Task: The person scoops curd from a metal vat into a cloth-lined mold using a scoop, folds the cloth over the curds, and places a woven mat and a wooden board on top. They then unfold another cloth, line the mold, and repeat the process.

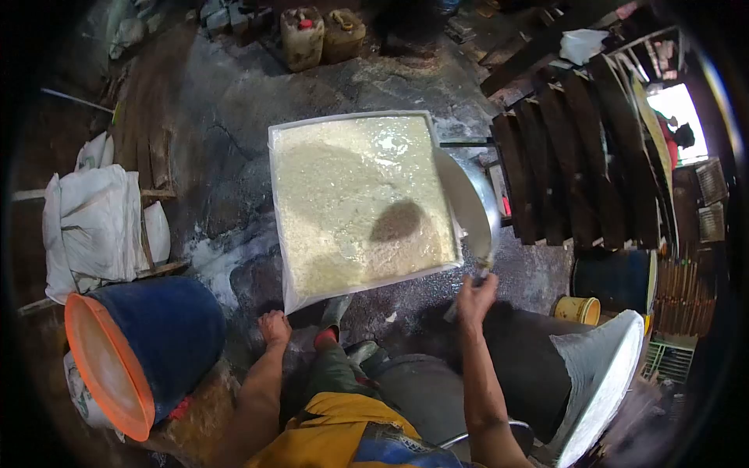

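Note:
A square frame lined with white cloth (pixel 281 261) holds a wet, pale, curd-like mass (pixel 351 203). My left hand (pixel 275 327) is closed just below its near left corner; whether it grips the cloth is too small to tell. Beyond the frame's near right corner, my right hand (pixel 477 300) is wrapped round the handle of a large, shallow metal scoop (pixel 477 195). The scoop's bowl stands on edge along the frame's right side, partly hidden behind it.
A blue barrel (pixel 172 335) with an orange rim stands at the left, near white sacks (pixel 97 226). Dark slatted boards (pixel 577 156) and a cloth-edged vat (pixel 601 382) are on the right. Jerrycans (pixel 303 39) stand at the back. A person (pixel 677 140) is far right.

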Demonstrator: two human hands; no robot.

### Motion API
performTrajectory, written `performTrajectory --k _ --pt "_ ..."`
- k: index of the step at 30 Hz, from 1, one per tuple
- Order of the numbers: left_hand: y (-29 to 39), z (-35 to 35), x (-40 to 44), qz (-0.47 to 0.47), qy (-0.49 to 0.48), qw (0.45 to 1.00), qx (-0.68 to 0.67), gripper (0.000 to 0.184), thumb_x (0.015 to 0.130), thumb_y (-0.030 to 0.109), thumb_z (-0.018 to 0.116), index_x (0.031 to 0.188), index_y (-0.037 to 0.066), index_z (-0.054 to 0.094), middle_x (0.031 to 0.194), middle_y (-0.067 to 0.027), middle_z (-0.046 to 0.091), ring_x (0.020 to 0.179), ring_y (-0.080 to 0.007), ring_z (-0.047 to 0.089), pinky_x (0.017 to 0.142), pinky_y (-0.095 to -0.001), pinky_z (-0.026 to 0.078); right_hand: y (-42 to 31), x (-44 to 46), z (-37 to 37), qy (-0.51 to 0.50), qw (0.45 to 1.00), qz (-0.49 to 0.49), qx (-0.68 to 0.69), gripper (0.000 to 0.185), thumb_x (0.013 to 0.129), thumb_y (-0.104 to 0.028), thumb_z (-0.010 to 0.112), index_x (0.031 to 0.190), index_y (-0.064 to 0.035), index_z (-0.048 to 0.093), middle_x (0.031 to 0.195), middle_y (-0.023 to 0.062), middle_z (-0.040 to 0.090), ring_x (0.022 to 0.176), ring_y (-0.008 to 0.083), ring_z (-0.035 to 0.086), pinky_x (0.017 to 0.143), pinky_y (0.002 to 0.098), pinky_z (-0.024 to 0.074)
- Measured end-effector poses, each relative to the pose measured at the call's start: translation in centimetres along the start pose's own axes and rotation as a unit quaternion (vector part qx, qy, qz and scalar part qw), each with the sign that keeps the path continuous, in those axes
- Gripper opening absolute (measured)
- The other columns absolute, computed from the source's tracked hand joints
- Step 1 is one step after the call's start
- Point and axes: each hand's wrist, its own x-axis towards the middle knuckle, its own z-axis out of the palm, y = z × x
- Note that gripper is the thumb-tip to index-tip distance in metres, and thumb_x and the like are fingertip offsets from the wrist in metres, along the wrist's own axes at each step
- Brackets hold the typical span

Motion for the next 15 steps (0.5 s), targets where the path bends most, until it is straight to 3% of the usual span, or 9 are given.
performTrajectory --k 1,3,4,5,8,9,11,15 --pt "0.2 -0.1 -0.3 -0.014 0.003 1.000 -0.008 0.012 0.074 0.013 0.065 0.083 0.006 0.065 0.090 -0.0124 0.064 0.091 -0.0328 0.059 0.086 -0.0430 0.044 -2.7 -0.2 -3.6 0.065 0.998 -0.006 -0.011 0.022 0.082 -0.007 0.061 0.099 0.0022 0.051 0.085 0.0106 0.057 0.077 0.0183 0.051 0.071 0.0341 0.0447" --pt "1.3 -0.9 -0.7 -0.144 -0.020 0.982 -0.117 0.018 0.074 0.015 0.067 0.089 0.005 0.066 0.094 -0.0141 0.065 0.092 -0.0341 0.061 0.085 -0.0417 0.046 -2.4 -1.8 -9.2 0.153 0.985 -0.068 0.033 0.028 0.082 -0.009 0.062 0.105 0.0012 0.049 0.084 0.0103 0.057 0.077 0.0178 0.052 0.073 0.0345 0.0452" --pt "2.0 -1.3 -1.1 -0.205 -0.033 0.963 -0.173 0.022 0.075 0.016 0.068 0.092 0.004 0.067 0.096 -0.0149 0.066 0.093 -0.0347 0.062 0.085 -0.0410 0.048 -0.6 -2.9 -12.0 0.171 0.984 -0.042 0.028 0.031 0.081 -0.010 0.062 0.107 0.0004 0.048 0.084 0.0098 0.057 0.076 0.0177 0.052 0.072 0.0344 0.0455" --pt "1.8 -0.3 -1.4 -0.221 -0.027 0.959 -0.177 0.025 0.074 0.017 0.069 0.095 0.004 0.067 0.098 -0.0159 0.066 0.093 -0.0350 0.063 0.085 -0.0404 0.048 1.3 -4.4 -14.8 0.189 0.982 -0.014 0.023 0.035 0.081 -0.011 0.063 0.110 -0.0003 0.047 0.083 0.0094 0.057 0.075 0.0175 0.052 0.071 0.0344 0.0458" --pt "0.7 2.5 -2.9 -0.262 -0.028 0.937 -0.231 0.036 0.072 0.022 0.073 0.102 0.003 0.066 0.104 -0.0191 0.066 0.097 -0.0355 0.063 0.089 -0.0403 0.048 5.8 -9.8 -22.5 0.249 0.967 -0.049 0.007 0.027 0.082 -0.016 0.062 0.102 -0.0024 0.050 0.077 0.0087 0.057 0.069 0.0183 0.054 0.064 0.0361 0.0454" --pt "1.3 1.9 -4.0 -0.236 -0.046 0.949 -0.203 0.038 0.073 0.023 0.073 0.104 0.003 0.066 0.106 -0.0190 0.065 0.100 -0.0351 0.062 0.090 -0.0401 0.047 8.5 -11.8 -24.6 0.261 0.964 -0.054 0.007 0.025 0.082 -0.018 0.062 0.099 -0.0030 0.051 0.075 0.0089 0.057 0.068 0.0191 0.055 0.062 0.0374 0.0451" --pt "3.0 -0.4 -6.7 -0.183 -0.083 0.970 -0.138 0.041 0.074 0.025 0.072 0.108 0.003 0.065 0.110 -0.0189 0.064 0.104 -0.0341 0.060 0.092 -0.0396 0.047 13.6 -17.0 -28.8 0.246 0.964 0.077 -0.064 0.018 0.081 -0.014 0.060 0.094 -0.0044 0.052 0.074 0.0134 0.061 0.069 0.0284 0.060 0.063 0.0402 0.0455" --pt "3.8 -0.5 -11.5 -0.148 -0.149 0.967 -0.143 0.044 0.075 0.027 0.071 0.112 0.004 0.063 0.117 -0.0171 0.061 0.111 -0.0321 0.057 0.094 -0.0396 0.046 20.4 -25.2 -35.5 0.173 0.925 0.222 -0.255 0.018 0.077 -0.006 0.058 0.094 -0.0090 0.053 0.078 0.0213 0.063 0.075 0.0445 0.060 0.066 0.0499 0.0446"
